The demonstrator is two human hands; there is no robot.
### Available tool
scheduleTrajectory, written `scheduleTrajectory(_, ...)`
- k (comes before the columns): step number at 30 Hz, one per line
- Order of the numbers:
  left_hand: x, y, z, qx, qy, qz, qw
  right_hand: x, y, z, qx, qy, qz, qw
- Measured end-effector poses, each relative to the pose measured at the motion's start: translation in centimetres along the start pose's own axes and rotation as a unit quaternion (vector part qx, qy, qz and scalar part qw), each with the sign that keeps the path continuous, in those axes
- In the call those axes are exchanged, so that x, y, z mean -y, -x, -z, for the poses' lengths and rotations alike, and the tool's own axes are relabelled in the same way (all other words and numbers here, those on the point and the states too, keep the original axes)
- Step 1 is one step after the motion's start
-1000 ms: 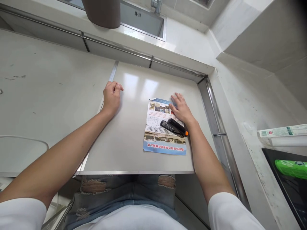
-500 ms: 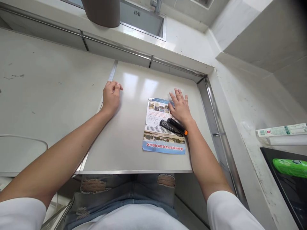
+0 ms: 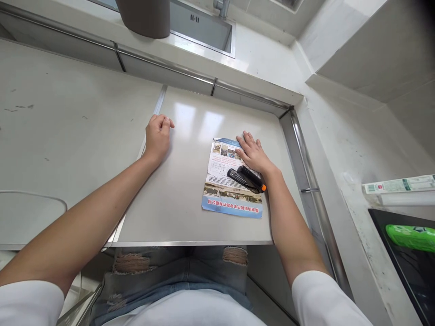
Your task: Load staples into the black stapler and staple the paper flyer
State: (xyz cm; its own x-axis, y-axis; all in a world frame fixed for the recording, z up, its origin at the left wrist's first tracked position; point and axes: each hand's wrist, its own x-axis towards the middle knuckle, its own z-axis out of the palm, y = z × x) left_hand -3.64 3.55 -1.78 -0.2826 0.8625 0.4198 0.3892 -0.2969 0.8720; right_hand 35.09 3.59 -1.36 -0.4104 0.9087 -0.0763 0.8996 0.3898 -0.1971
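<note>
black and orange, the stapler [image 3: 250, 178] was seen lying splayed on the printed flyer [image 3: 220, 197], which was spread on the pale tabletop [image 3: 163, 208], with the orange end just beside the wrist of the right hand [image 3: 255, 156]. that hand was laid palm down over the flyer's upper right part, fingers opened out and nothing gripped, while the left hand [image 3: 158, 136] was curled into a loose fist by the silvery strip [image 3: 160, 99], and whether anything was tucked inside couldn't really be told, tbh. a dark container [image 3: 144, 18] was parked by the sink [image 3: 204, 29] up top.
</note>
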Motion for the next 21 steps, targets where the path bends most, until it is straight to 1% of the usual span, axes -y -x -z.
scheduleTrajectory(3,0.0,-0.1,0.0,0.003,0.001,0.002,1.0,-0.5,0.2,0.2,-0.005,0.0,-0.005,1.0)
scheduleTrajectory(8,-0.1,0.0,0.0,0.005,-0.002,0.005,1.0,0.0,0.5,0.6,-0.053,-0.009,-0.029,0.998)
scheduleTrajectory(14,0.1,0.0,0.0,0.003,0.0,0.007,1.0,0.8,0.5,0.3,-0.024,-0.017,-0.053,0.998)
scheduleTrajectory(17,0.2,-0.1,0.0,0.004,0.001,0.012,1.0,1.1,0.2,-0.2,-0.025,-0.006,-0.053,0.998)
scheduleTrajectory(21,0.3,-0.2,-0.1,0.004,0.011,0.014,1.0,1.7,-0.4,-0.6,-0.036,-0.016,-0.054,0.998)
